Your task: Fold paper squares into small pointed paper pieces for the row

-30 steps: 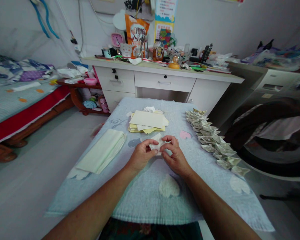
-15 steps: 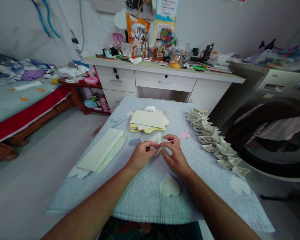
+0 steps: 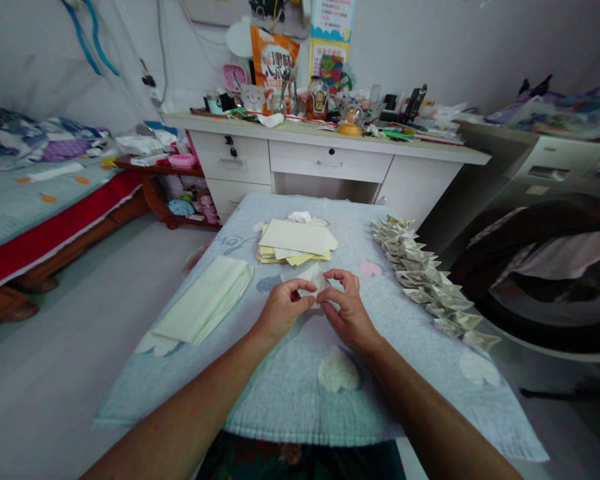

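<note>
A small piece of pale folded paper (image 3: 312, 276) is held between my two hands over the middle of the cloth-covered table (image 3: 280, 407). My left hand (image 3: 286, 305) pinches its left side between thumb and fingers. At its right side, my right hand (image 3: 347, 305) grips it with the fingertips, close to the left ones. Just beyond the hands lies a stack of yellow and cream paper sheets (image 3: 295, 239). To the left rests a bundle of pale green paper (image 3: 203, 300). Rows of folded, pointed paper pieces (image 3: 425, 277) line the right side.
A white crumpled piece (image 3: 299, 217) lies behind the stack. Beyond the table stands a white desk (image 3: 330, 160) crowded with jars, a pink clock (image 3: 235, 78) and an orange bag (image 3: 274, 67). A washing machine (image 3: 545, 167) is at right, a bed (image 3: 35, 200) at left.
My fingers have shifted slightly on the paper: the left index finger has lifted away from the right fingers, and more of the paper shows between the hands.
</note>
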Tool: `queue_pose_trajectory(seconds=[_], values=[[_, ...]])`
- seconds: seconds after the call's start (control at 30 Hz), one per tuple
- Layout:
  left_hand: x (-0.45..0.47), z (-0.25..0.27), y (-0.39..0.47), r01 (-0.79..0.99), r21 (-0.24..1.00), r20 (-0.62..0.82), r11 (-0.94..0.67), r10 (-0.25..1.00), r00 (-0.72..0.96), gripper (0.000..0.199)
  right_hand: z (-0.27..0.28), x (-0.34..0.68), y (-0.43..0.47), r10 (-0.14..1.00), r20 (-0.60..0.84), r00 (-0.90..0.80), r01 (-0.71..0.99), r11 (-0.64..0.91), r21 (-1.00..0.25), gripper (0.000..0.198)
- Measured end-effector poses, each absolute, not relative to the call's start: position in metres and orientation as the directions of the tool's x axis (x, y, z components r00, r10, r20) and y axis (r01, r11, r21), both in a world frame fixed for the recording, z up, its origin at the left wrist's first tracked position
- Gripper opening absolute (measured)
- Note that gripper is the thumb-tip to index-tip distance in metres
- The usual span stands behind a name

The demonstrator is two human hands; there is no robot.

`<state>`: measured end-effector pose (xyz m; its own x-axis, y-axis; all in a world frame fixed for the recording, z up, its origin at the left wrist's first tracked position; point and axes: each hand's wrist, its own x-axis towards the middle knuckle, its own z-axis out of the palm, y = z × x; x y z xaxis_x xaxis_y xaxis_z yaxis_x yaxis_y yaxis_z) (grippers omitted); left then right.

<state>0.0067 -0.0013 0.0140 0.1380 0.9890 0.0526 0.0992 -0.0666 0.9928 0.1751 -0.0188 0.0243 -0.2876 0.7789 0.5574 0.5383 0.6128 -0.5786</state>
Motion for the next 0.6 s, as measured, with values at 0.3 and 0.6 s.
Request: queue_pose_trajectory(seconds=[0.3, 0.6], values=[[0.0083, 0.0134, -0.002, 0.158, 0.984, 0.07, -0.085, 0.993, 0.099, 0.018, 0.0216, 0.1715, -0.0176, 0.754, 0.578, -0.313, 0.529, 0.644, -0.553, 0.028], [0.0082, 0.0165, -0.0027, 0.218, 0.956, 0.156, -0.195, 0.971, 0.183, 0.015, 0.0232, 0.1707, -0.0177, 0.754, 0.581, -0.307, 0.527, 0.642, -0.556, 0.028]])
